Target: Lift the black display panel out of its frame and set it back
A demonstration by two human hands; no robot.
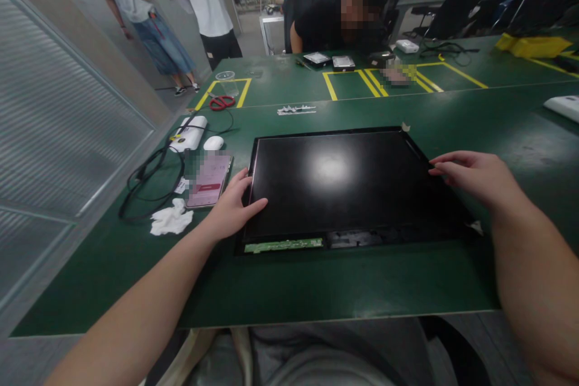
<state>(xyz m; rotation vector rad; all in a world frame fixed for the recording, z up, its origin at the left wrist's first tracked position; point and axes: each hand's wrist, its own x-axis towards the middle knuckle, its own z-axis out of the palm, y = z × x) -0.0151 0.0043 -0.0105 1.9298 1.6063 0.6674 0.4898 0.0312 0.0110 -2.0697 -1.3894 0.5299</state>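
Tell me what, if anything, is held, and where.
Left hand touches the black panel at its left edge, thumb over the front; right hand has fingertips at its right edge. Whether either grips is unclear.

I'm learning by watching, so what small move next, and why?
Perhaps settle the right hand more firmly along the black panel: only fingertips seem to meet its right edge, while the left hand rests at the left side, thumb over the face.

bare forearms, bare wrists, bare fingers
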